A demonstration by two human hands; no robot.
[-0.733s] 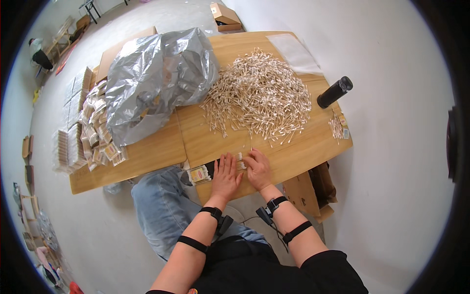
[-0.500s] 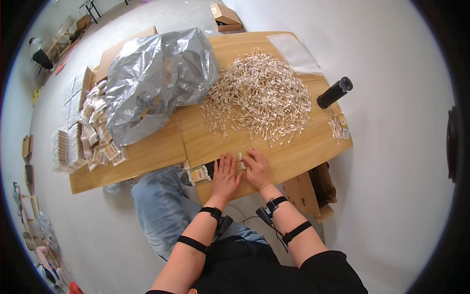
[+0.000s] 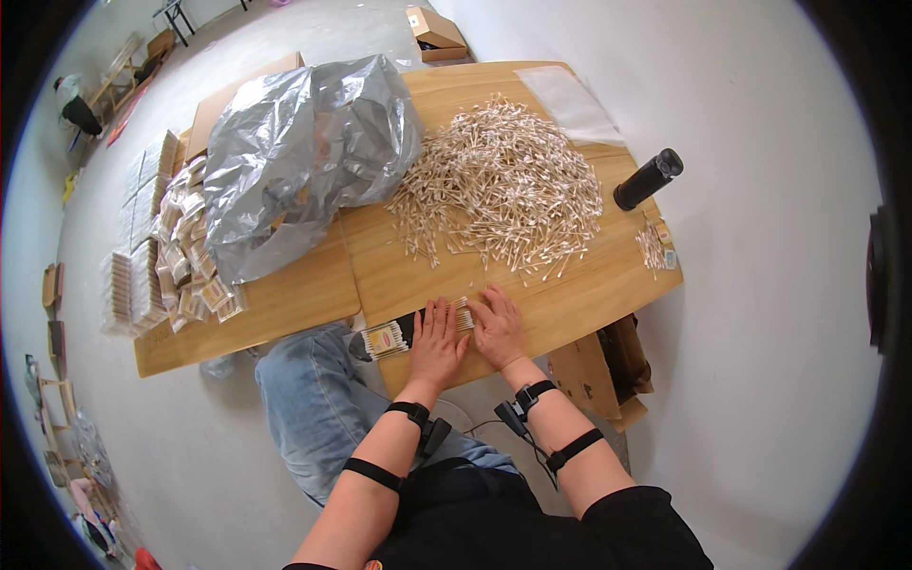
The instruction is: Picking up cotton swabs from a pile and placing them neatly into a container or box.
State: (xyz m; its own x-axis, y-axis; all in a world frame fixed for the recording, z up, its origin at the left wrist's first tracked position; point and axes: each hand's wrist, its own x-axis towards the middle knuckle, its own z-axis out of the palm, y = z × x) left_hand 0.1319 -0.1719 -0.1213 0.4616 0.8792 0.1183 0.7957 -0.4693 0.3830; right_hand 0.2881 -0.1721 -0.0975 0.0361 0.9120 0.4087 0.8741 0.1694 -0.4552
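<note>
from where i stand, the left hand [image 3: 438,347] lies palm-down at the lower middle of the frame, fingers straight and close together, pinching nothing that i can see; it seems set there to keep a black flat strip [image 3: 408,326] and a short row of white-tipped wooden swabs [image 3: 465,315] from sliding. the right hand [image 3: 497,330] rests just beside that row's right end, fingers a little spread, perhaps to keep the ends even; whether they grip a swab i cannot tell. left of the strip sits a flat bundle of swabs with a yellow label [image 3: 384,339], tilted along the near edge of the pale wooden counter [image 3: 579,294], so there is little room on the wearer's side. a narrow band of bare wood parts the hands from the big loose heap of white-tipped swabs [image 3: 508,185] at upper centre, likely kept within easy reach. more room opens right of the right hand, up to the upright black cylinder [image 3: 649,179]; leftward, the crumpled silver plastic bag [image 3: 285,161] crowds the far side.
</note>
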